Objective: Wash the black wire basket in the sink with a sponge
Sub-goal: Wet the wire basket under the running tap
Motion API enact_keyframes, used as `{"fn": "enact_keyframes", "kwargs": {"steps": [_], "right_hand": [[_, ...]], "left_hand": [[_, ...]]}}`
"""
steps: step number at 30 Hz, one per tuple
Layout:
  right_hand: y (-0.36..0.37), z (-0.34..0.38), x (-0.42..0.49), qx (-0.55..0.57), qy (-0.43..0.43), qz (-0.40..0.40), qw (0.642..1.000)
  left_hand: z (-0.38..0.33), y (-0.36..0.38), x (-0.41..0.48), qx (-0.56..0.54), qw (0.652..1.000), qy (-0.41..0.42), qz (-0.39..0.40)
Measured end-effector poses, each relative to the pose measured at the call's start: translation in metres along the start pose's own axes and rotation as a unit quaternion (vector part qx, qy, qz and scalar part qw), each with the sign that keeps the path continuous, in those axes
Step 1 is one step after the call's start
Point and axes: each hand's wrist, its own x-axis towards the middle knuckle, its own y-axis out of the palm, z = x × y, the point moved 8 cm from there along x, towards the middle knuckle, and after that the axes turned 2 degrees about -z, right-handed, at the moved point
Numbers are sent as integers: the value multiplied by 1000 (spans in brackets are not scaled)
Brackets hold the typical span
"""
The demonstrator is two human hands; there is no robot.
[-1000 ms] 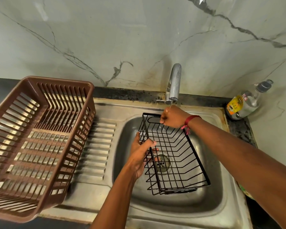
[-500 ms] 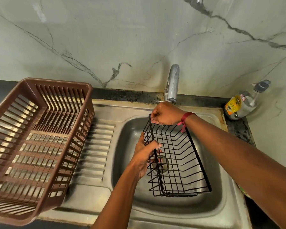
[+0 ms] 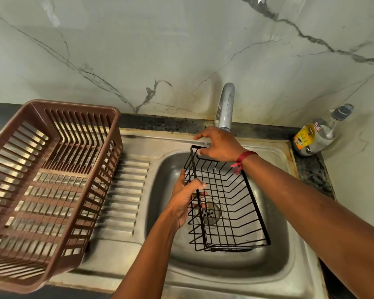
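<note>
Black wire basket [image 3: 229,203] is in sink [image 3: 268,262] w/ left grip [image 3: 185,199] holding its rim, right grip [image 3: 220,145] now lets go & opens near tap [image 3: 226,104], so no scrub yet.

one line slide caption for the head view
Left hand grips a black wire basket in the sink, right hand at its far end below the tap

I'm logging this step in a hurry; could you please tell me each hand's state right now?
Left hand: gripping the left rim of the wire basket.
Right hand: open, over its far rim.
</note>
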Motion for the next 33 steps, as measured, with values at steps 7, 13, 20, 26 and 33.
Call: {"fn": "enact_keyframes", "kwargs": {"steps": [7, 13, 20, 26, 33], "right_hand": [[11, 3, -10, -48, -123, 28, 991], [-5, -44, -19, -17, -15, -48, 999], [-6, -76, -27, -86, 86, -104, 987], [3, -68, -33, -184, 121, -85, 972], [14, -14, -24, -67, -36, 21, 997]], "left_hand": [[-7, 2, -11, 16, 999, -17, 36], [-11, -42, -15, -184, 980, -31, 62], [-17, -69, -26, -182, 982, 27, 52], [-25, -78, -33, -48, 996, 34, -67], [-48, -81, -35, 11, 993, 68, -94]]}}
